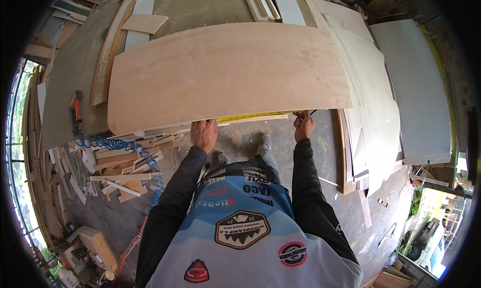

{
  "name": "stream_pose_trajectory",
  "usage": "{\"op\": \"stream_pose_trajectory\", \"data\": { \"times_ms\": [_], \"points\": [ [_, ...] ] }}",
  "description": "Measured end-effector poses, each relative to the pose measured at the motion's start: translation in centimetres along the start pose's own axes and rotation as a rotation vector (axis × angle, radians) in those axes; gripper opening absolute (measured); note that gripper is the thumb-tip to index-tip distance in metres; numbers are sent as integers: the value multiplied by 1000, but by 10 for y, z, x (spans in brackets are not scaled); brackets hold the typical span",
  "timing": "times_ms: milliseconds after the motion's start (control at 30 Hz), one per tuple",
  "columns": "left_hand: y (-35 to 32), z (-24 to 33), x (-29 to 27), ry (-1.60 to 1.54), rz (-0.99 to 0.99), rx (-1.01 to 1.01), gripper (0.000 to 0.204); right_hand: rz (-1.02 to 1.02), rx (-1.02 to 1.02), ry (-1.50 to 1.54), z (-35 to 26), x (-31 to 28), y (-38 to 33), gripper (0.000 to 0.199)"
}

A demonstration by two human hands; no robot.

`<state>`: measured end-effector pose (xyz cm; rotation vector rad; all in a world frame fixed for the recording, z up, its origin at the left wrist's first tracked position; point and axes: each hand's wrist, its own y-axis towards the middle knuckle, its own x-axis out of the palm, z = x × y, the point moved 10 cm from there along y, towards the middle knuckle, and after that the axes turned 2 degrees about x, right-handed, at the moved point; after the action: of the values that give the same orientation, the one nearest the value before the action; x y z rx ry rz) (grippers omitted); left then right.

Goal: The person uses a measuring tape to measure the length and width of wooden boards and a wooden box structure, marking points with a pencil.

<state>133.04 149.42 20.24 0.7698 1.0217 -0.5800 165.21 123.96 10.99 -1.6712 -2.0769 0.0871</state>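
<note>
A large pale plywood panel (230, 72) lies in front of me, with rounded corners at its left end. Along its near edge runs the yellow blade of a tape measure (250, 116), stretched between my hands. My left hand (204, 134) is closed at the panel's near edge, where the blade comes out beside its fingers; what its fingertips cover is hidden. My right hand (303, 125) pinches at the other end of the blade, near the panel's right corner. From its fingers sticks a thin dark rod (314, 112), like a pencil, too small to make out surely.
An orange and black air tool (76, 110) with a coiled blue hose (112, 142) lies at the left. Wood offcuts (125, 162) are heaped below the worktop's left part. White sheets (373, 97) are stacked at the right. Long strips (112, 47) lie behind the panel.
</note>
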Motion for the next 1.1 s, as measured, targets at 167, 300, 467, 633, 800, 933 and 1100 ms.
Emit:
{"op": "stream_pose_trajectory", "data": {
  "times_ms": [167,300,467,633,800,933,1100],
  "points": [
    [-2,-1,-6,-25,4,12,24,27,-13,-23,-7,2,-9,29],
    [3,8,-14,-17,3,38,20,18,-48,-45,-5,-11,-3,20],
    [2,-1,-6,-18,-31,9,21,-9,-52,6,-6,-6,-4,19],
    [3,-3,-4,-19,-21,13,22,-2,-10,34,-2,-8,-2,17],
    [3,-3,-4,-8,-13,18,22,-11,27,57,-5,-4,-6,21],
    [5,-2,-6,-40,-27,10,21,26,66,86,-2,-10,-6,21],
    [4,-5,-3,-34,-27,8,22,229,-95,8,-15,-32,-10,26]
  ]
}}
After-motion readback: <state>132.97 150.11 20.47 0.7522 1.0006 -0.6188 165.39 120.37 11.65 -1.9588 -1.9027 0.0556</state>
